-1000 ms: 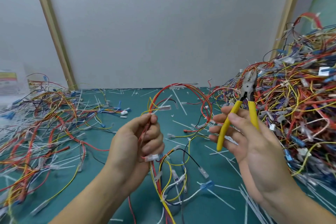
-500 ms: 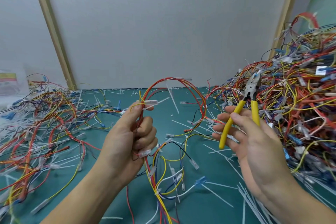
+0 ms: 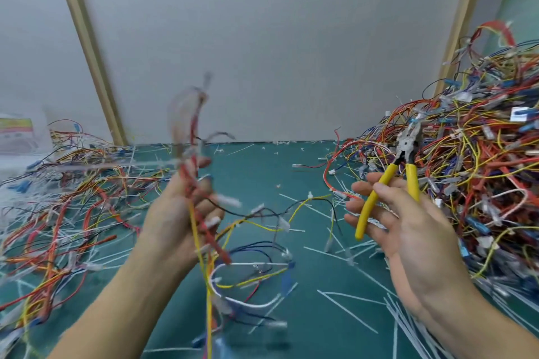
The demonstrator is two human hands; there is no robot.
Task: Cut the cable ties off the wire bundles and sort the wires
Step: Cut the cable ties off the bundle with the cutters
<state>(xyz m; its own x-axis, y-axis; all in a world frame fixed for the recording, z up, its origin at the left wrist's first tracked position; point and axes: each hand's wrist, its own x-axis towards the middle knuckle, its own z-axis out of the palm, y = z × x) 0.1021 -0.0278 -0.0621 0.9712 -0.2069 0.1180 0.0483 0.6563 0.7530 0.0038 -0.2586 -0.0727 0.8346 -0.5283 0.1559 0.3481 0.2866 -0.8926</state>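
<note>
Worktop: a teal flat worktop (image 3: 256, 172) with a grey wall panel (image 3: 262, 38) along its far edge.
Left hand: the left hand (image 3: 175, 218) is raised over the middle of the worktop. Its fingers are curled tight round the wire bundle, and it is blurred.
Wire bundle: a loose wire bundle (image 3: 204, 230) of red, yellow, black and white strands. It sticks up above the fist and trails down in loops toward the worktop's near edge.
Right hand: the right hand (image 3: 408, 236) is held palm-up over the right half of the worktop. The thumb pinches one plier handle against nearly straight fingers.
Pliers: yellow-handled steel pliers (image 3: 380, 192) with the handles slightly spread and the nose pointing at the worktop's far right.
Right pile: a tall tangled heap of many-coloured wires (image 3: 481, 169) on the worktop's right side.
Left pile: a flatter spread of orange, red and yellow wires (image 3: 58, 207) on the worktop's left side.
Cable ties: cut white plastic cable ties (image 3: 347, 311) are scattered across the middle and near right of the worktop.
</note>
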